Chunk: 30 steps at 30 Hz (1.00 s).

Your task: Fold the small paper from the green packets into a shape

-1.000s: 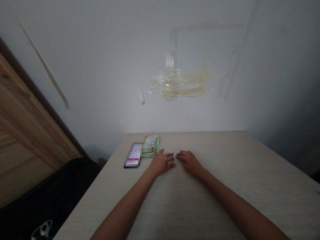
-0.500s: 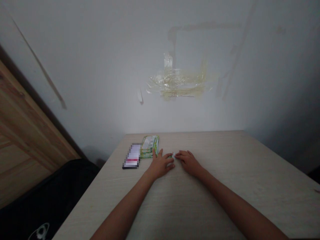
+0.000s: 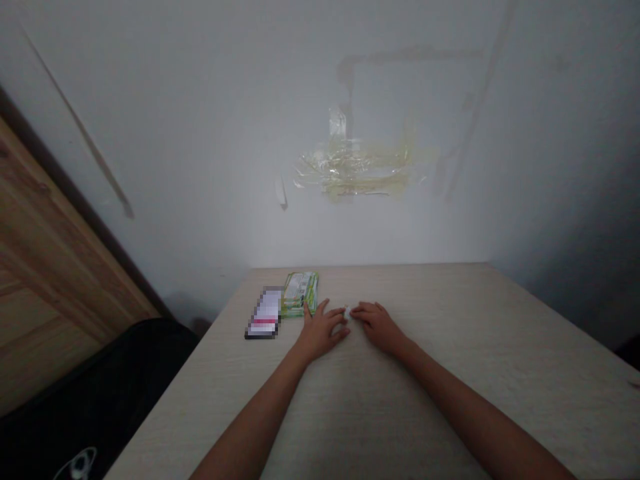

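Hands lie palm-down on the pale desk [image 3: 450, 373]. The left hand [image 3: 320, 330] is flat, fingers spread, gripping nothing. The right hand [image 3: 377, 325] has its fingertips gathered on a tiny white scrap [image 3: 347, 311] between the two, possibly paper; whether it pinches it I cannot tell. The scrap looks light and flimsy, best nipped by an edge. Beyond lie a phone [image 3: 265, 313] and a green packet stack [image 3: 300, 292].
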Available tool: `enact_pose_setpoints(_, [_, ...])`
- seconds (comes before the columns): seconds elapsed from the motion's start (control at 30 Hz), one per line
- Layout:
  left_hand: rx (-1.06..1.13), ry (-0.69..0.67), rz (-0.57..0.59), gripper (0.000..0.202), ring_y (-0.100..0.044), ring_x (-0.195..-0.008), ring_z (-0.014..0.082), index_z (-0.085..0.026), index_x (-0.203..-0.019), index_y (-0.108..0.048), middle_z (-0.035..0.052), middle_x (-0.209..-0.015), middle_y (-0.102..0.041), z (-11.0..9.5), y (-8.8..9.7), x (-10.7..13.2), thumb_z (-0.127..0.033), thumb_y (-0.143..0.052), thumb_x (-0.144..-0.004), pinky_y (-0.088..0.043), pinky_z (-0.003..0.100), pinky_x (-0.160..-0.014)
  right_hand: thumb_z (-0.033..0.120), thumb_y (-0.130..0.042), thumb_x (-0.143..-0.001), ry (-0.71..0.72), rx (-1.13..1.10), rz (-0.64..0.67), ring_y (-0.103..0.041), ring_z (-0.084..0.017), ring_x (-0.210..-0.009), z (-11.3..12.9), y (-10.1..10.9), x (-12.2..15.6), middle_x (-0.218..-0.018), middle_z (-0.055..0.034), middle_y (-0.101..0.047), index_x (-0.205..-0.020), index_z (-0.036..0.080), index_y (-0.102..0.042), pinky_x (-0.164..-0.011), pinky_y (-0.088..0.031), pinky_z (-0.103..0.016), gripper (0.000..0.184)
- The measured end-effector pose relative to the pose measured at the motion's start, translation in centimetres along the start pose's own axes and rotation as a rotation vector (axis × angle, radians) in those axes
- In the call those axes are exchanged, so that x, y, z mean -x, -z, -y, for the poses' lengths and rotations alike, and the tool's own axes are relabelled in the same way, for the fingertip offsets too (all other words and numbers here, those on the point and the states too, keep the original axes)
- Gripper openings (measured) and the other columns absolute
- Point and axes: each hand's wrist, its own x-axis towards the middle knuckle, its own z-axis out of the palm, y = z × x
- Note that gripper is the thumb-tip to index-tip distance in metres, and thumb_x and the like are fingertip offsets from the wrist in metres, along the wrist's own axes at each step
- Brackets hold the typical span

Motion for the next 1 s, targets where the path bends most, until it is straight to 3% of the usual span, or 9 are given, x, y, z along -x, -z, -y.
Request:
enact_pose_setpoints(0.53, [-0.07, 0.033, -0.128, 0.031, -0.046, -0.126, 0.0266, -0.038, -0.116, -0.062, -0.001, -0.121, -0.067, -0.4, -0.1, -0.4, -0.047, -0.043, -0.093, 0.011, 0.069, -0.109, 0.006, -0.045, -0.08, 0.025, -0.005, -0.008, -0.047, -0.021, -0.127, -0.2, 0.1, -0.1, -0.126, -0.004, -0.062, -0.121, 0.028, -0.064, -0.113, -0.022, -0.049, 0.05])
enact_pose_setpoints(0.67, [-0.101, -0.025, -0.125, 0.03, -0.048, -0.123, 0.0252, -0.036, -0.114, -0.063, -0.0012, -0.119, -0.068, -0.2, 0.1, -0.6, -0.045, -0.044, -0.093, 0.008, 0.067, -0.111, 0.007, -0.045, -0.081, 0.016, -0.002, -0.013, -0.047, -0.022, -0.128, -0.1, 0.2, 0.0, -0.126, -0.0043, -0.063, -0.121, 0.027, -0.064, -0.112, -0.022, -0.05, 0.048])
enact_pose_setpoints(0.83, [-0.105, -0.093, -0.074, 0.03, -0.04, -0.132, 0.0271, -0.036, -0.115, -0.063, -0.0018, -0.129, -0.062, 0.0, 0.2, -0.6, -0.044, -0.043, -0.093, -0.001, 0.066, -0.113, 0.009, -0.046, -0.083, 0.036, 0.004, -0.02, -0.045, -0.022, -0.129, -0.2, -0.1, 0.0, -0.127, -0.0039, -0.062, -0.123, 0.027, -0.063, -0.112, -0.023, -0.05, 0.047])
enact_pose_setpoints(1.0, [-0.086, -0.037, -0.041, 0.03, -0.043, -0.129, 0.0272, -0.037, -0.114, -0.062, -0.0024, -0.126, -0.065, 0.1, 0.0, -1.0, -0.049, -0.044, -0.092, -0.002, 0.068, -0.111, 0.009, -0.046, -0.084, 0.048, 0.0, -0.024, -0.046, -0.021, -0.129, -0.2, -0.1, 0.1, -0.126, -0.0042, -0.063, -0.121, 0.028, -0.063, -0.112, -0.025, -0.05, 0.046])
